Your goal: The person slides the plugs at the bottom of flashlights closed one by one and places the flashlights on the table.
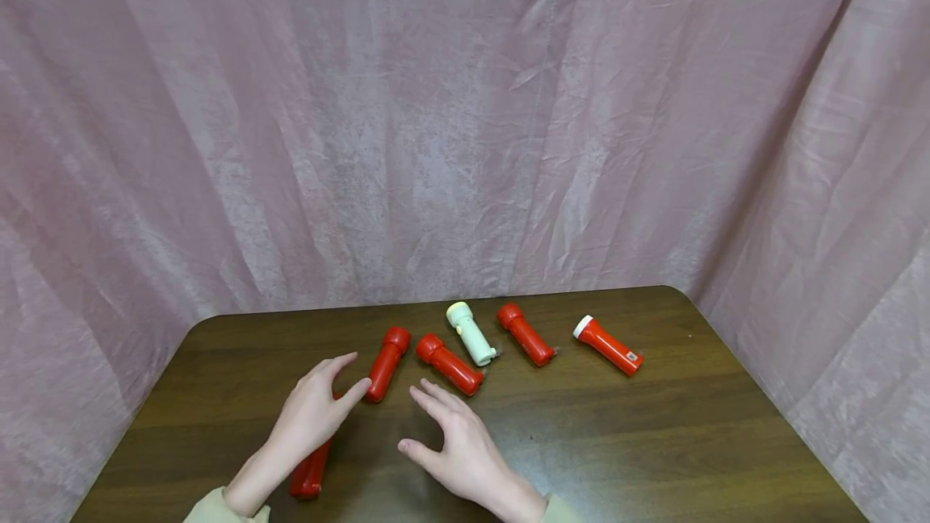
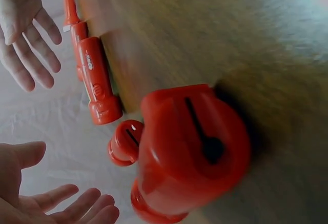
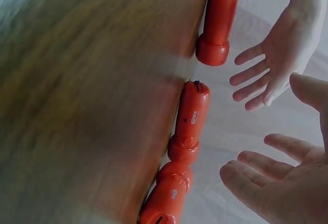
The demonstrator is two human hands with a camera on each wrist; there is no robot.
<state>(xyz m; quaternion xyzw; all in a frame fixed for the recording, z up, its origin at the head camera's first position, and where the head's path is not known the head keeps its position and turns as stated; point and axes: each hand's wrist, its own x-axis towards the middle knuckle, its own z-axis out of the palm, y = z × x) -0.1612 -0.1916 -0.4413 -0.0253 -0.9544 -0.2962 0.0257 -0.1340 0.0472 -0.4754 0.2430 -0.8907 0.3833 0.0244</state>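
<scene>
Hovering over the bench, the left hand and the right hand held nothing; each grip was spread wide, thumb apart from the fingers. The first red flashlight lay just beyond the left thumb, its head towards the curtain, and a second red flashlight lay just ahead of the right fingertips. A low, hasty reach could have nudged either rounded barrel and perhaps rolled it into its neighbour. A third red flashlight lay partly hidden under the left wrist, so lowering that arm might have knocked it. Farther back, a pale green flashlight and a fourth red flashlight lay near each other; a white-headed red flashlight lay apart at the right. The second red flashlight stood between the right hand and the pale green one.
</scene>
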